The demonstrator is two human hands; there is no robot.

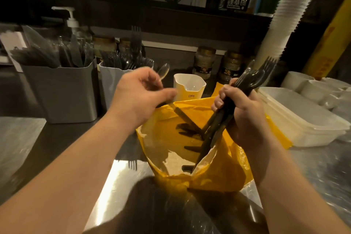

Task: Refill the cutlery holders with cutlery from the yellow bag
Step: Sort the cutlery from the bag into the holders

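- Head view: my right hand (241, 112) is clenched round a bundle of dark forks (252, 80). Their tines point up and away, and their handles slant down into the open yellow bag (209, 176) on the tabletop (22, 138).
- My left hand (140, 99) pinches a clear spoon (164, 72), bowl upward.
- Both holders stand beyond the hands and to the left, so the left hand is nearer.
- The fork holder (112, 81) is packed with forks, tines up; the grey holder (62, 89) has knives.
- A few dark pieces (190, 131) lie in the bag.
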